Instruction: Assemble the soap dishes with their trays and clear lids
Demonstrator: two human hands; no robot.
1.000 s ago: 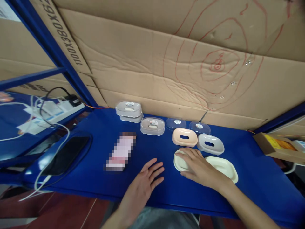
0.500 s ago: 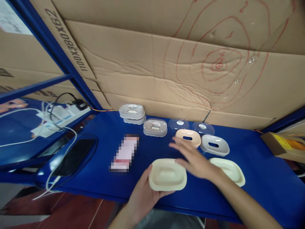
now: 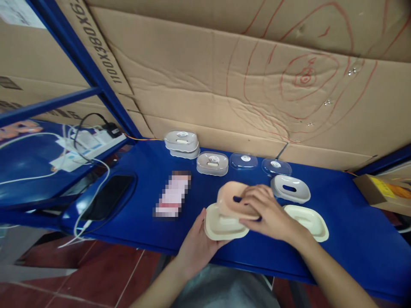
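My left hand (image 3: 195, 244) grips a cream soap-dish base (image 3: 221, 226) from below, just above the front of the blue table (image 3: 144, 214). My right hand (image 3: 266, 211) is closed on a peach slotted soap-dish insert (image 3: 229, 199), tilted over the cream base and touching its far rim. A grey slotted insert (image 3: 290, 188) and a second cream base (image 3: 306, 216) lie to the right of my hands.
Two clear lids (image 3: 244, 160) and closed clear soap boxes (image 3: 212, 162) line the back by the cardboard wall (image 3: 224, 85). A blurred pink packet (image 3: 173, 199) lies left of centre. A black phone (image 3: 107, 201), cables and a power strip (image 3: 93, 143) are at far left. A cardboard box (image 3: 379, 192) sits at right.
My left hand lifted a cream base from the table. My right hand let go of it, reached back, took the peach insert and brought it over the base.
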